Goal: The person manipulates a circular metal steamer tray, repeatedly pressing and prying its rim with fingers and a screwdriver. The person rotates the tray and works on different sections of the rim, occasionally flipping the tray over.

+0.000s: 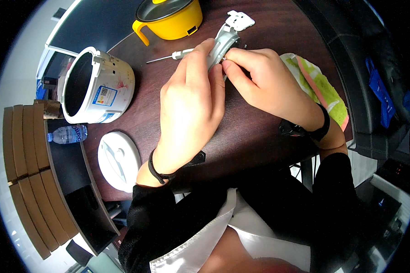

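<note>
Pinched between both hands: a grey curved appliance part (223,45), left hand (191,104) wrapped along its near side, right hand (259,84) nipping its near end with thumb and forefinger. Long axis slanting away and rightward toward a white hinged piece (240,20) at its far tip. Just left of the part, a thin screwdriver (171,56); farther left, a white cooker body (98,86) lying on its side; beyond the part, a yellow pot (171,18).

Dark brown wooden table (255,136). On it: white rice cooker body (98,86) lying on its side, white round lid (119,160) near front edge, yellow pot (171,17) with dark lid at back, thin screwdriver (168,57), green-patterned cloth (321,86) at right.
</note>
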### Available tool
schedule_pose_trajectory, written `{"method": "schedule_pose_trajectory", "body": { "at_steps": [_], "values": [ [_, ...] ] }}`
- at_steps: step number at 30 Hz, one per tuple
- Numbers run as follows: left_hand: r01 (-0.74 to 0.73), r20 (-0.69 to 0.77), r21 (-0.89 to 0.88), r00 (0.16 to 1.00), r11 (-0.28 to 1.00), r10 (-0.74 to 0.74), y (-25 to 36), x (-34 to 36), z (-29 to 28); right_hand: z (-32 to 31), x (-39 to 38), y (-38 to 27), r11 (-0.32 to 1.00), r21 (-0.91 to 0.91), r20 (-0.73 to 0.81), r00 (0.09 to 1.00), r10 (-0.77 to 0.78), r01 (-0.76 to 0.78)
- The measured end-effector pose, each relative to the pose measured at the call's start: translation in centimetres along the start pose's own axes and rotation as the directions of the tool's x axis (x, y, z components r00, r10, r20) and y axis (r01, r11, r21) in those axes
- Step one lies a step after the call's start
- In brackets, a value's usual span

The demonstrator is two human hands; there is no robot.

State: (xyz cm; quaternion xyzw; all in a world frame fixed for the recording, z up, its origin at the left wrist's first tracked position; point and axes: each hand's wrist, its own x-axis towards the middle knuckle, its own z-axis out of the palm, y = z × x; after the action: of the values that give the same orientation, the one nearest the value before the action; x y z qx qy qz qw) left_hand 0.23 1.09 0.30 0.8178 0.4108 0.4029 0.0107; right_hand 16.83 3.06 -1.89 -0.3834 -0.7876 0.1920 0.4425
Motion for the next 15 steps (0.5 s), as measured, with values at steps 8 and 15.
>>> {"method": "schedule_pose_trajectory", "body": {
  "at_steps": [8, 15],
  "values": [
    [-0.008, -0.002, 0.002, 1.0, 1.0, 0.008, 0.2, -0.1, 0.1, -0.1, 0.0, 0.2, 0.999, 0.034, 0.003, 1.0, 0.011, -0.011],
    [0.009, 0.004, -0.037, 1.0, 0.999, -0.009, 0.1, -0.3, 0.1, -1.2, 0.2, -1.0, -0.009, 0.74, 0.624, 0.681, 0.383, -0.673]
  ]
}}
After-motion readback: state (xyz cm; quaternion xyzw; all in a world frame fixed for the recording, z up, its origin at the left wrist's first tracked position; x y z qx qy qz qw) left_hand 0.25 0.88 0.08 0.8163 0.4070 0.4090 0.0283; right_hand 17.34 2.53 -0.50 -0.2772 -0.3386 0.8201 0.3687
